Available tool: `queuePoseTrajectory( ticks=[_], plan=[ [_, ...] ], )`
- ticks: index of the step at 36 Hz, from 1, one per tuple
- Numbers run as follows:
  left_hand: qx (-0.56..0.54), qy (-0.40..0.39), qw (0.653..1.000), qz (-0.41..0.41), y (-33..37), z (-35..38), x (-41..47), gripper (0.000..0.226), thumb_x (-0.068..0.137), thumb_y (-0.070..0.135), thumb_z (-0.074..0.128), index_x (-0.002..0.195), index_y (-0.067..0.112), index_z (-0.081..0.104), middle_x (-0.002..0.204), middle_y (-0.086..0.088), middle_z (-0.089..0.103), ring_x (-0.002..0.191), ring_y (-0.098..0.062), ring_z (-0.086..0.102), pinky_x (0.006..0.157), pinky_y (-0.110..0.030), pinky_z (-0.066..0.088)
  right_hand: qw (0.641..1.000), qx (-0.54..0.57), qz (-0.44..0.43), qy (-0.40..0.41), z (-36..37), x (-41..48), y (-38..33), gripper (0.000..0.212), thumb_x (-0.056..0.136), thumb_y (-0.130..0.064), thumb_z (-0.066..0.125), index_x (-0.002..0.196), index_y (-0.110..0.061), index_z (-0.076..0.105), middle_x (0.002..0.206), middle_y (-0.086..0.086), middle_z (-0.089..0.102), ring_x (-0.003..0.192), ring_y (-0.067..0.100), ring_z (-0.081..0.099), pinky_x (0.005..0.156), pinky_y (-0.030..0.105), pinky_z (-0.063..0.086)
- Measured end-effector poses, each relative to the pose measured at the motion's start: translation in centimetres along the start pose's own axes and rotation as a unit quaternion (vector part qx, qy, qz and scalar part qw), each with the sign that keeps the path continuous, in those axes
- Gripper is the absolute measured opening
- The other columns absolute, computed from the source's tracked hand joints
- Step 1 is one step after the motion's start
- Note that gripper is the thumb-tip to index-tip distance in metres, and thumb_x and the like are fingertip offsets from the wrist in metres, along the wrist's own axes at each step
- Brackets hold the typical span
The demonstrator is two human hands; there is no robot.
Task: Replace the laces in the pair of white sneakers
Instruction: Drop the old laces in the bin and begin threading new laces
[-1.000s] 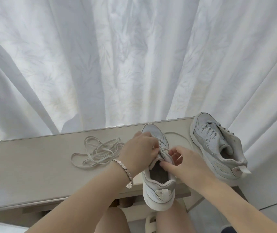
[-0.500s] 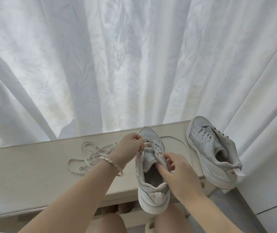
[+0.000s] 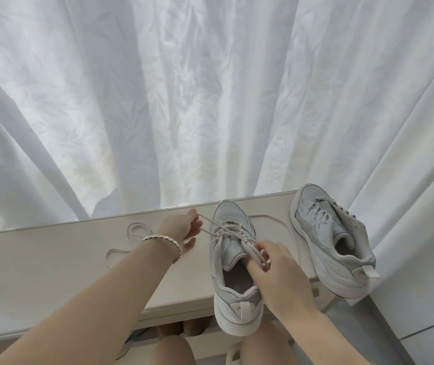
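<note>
A white sneaker (image 3: pixel 230 262) lies on the pale table (image 3: pixel 52 262), toe away from me, its heel over the near edge. My left hand (image 3: pixel 184 227) pinches a cream lace end (image 3: pixel 210 223) and holds it taut to the left of the eyelets. My right hand (image 3: pixel 276 270) grips the tongue and upper laces at the shoe's opening. The second white sneaker (image 3: pixel 329 241) lies laced at the table's right end. A loose lace (image 3: pixel 129 241) is piled on the table, partly hidden by my left forearm.
White curtains (image 3: pixel 210 101) hang close behind the table. Another lace strand (image 3: pixel 281 225) curves on the table between the two sneakers. My knees (image 3: pixel 176 349) show under the table's near edge.
My left hand has drawn a lace end out leftward from the eyelets, and it is now taut. My right hand stays on the tongue. The camera has shifted slightly.
</note>
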State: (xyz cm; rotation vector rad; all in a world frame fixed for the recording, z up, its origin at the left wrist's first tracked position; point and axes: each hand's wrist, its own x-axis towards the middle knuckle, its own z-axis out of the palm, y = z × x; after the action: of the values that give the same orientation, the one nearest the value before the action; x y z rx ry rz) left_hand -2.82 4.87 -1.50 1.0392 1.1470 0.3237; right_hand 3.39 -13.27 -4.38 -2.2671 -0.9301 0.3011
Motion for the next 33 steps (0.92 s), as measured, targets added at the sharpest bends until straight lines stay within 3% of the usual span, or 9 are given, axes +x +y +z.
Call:
queuePoseTrajectory(
  ticks=[3, 5, 8, 11, 14, 18, 22, 27, 33],
  plan=[
    [0.205, 0.009, 0.968, 0.146, -0.2, 0.0, 0.0, 0.014, 0.093, 0.017, 0.053, 0.079, 0.015, 0.053, 0.072, -0.001, 0.059, 0.063, -0.009, 0.052, 0.058, -0.021, 0.037, 1.0, -0.006, 0.0, 0.004, 0.1, 0.1, -0.1, 0.019, 0.091, -0.036, 0.051, 0.11, -0.032, 0.053, 0.093, -0.012, 0.047, 0.078, 0.008, 0.051, 0.058, 0.017, 0.036],
    [0.343, 0.026, 0.895, 0.284, 0.1, 0.0, -0.5, 0.004, 0.089, 0.014, 0.055, 0.093, 0.017, 0.054, 0.094, -0.001, 0.053, 0.07, -0.008, 0.051, 0.059, -0.017, 0.039, 1.0, -0.007, 0.005, 0.004, 0.1, 0.2, -0.1, 0.02, 0.089, -0.035, 0.051, 0.109, -0.031, 0.053, 0.093, -0.012, 0.048, 0.079, 0.009, 0.051, 0.062, 0.021, 0.037],
    [0.462, -0.022, 0.769, 0.442, 0.8, 0.4, -1.6, 0.013, 0.09, 0.02, 0.056, 0.102, 0.021, 0.061, 0.101, 0.01, 0.045, 0.083, -0.011, 0.049, 0.078, -0.022, 0.04, 1.0, -0.013, 0.009, 0.004, 0.1, 0.1, -0.2, 0.021, 0.089, -0.035, 0.052, 0.11, -0.031, 0.053, 0.094, -0.011, 0.048, 0.08, 0.01, 0.051, 0.064, 0.023, 0.037],
    [0.547, -0.133, 0.667, 0.488, 1.1, 1.4, -2.5, 0.013, 0.09, 0.027, 0.058, 0.1, 0.027, 0.067, 0.099, 0.019, 0.049, 0.097, -0.005, 0.038, 0.093, -0.025, 0.028, 1.0, -0.011, 0.009, 0.002, 0.0, 0.1, -0.2, 0.024, 0.089, -0.035, 0.052, 0.113, -0.031, 0.052, 0.095, -0.011, 0.048, 0.08, 0.009, 0.051, 0.063, 0.021, 0.036],
    [0.583, -0.204, 0.65, 0.444, 1.3, 2.4, -2.4, 0.011, 0.086, 0.03, 0.064, 0.095, 0.025, 0.069, 0.1, 0.019, 0.052, 0.101, -0.003, 0.038, 0.094, -0.022, 0.03, 1.0, -0.012, 0.015, -0.002, 0.0, 0.1, -0.3, 0.026, 0.089, -0.035, 0.052, 0.115, -0.031, 0.051, 0.096, -0.012, 0.047, 0.082, 0.01, 0.051, 0.066, 0.022, 0.036],
    [0.628, -0.207, 0.627, 0.413, 1.6, 2.6, -1.9, 0.014, 0.084, 0.031, 0.067, 0.095, 0.022, 0.065, 0.09, 0.017, 0.056, 0.095, -0.004, 0.041, 0.087, -0.024, 0.034, 1.0, -0.012, 0.016, 0.003, 0.0, 0.1, -0.3, 0.026, 0.089, -0.034, 0.053, 0.114, -0.03, 0.052, 0.095, -0.012, 0.046, 0.081, 0.011, 0.051, 0.065, 0.022, 0.035],
    [0.627, -0.219, 0.643, 0.38, 1.4, 2.6, -1.5, 0.016, 0.085, 0.032, 0.065, 0.095, 0.019, 0.062, 0.095, 0.01, 0.052, 0.103, -0.01, 0.042, 0.091, -0.027, 0.035, 1.0, -0.007, 0.019, 0.007, 0.1, 0.1, -0.3, 0.026, 0.088, -0.035, 0.053, 0.114, -0.03, 0.052, 0.095, -0.012, 0.047, 0.082, 0.011, 0.051, 0.065, 0.023, 0.036],
    [0.667, -0.23, 0.633, 0.318, 1.6, 2.9, -1.5, 0.013, 0.09, 0.035, 0.058, 0.089, 0.023, 0.053, 0.102, 0.006, 0.043, 0.107, -0.014, 0.039, 0.097, -0.037, 0.036, 1.0, -0.007, 0.013, 0.007, 0.0, 0.0, -0.3, 0.024, 0.088, -0.035, 0.053, 0.112, -0.031, 0.052, 0.094, -0.012, 0.047, 0.08, 0.01, 0.051, 0.061, 0.021, 0.035],
    [0.647, -0.103, 0.654, 0.378, 0.4, 2.5, -2.0, 0.017, 0.099, 0.033, 0.041, 0.097, 0.016, 0.045, 0.102, 0.002, 0.048, 0.09, -0.016, 0.043, 0.082, -0.033, 0.04, 1.0, -0.007, 0.012, 0.0, -0.1, 0.1, -0.3, 0.024, 0.089, -0.035, 0.051, 0.113, -0.033, 0.051, 0.096, -0.013, 0.046, 0.083, 0.009, 0.051, 0.067, 0.023, 0.036]
  ],
)
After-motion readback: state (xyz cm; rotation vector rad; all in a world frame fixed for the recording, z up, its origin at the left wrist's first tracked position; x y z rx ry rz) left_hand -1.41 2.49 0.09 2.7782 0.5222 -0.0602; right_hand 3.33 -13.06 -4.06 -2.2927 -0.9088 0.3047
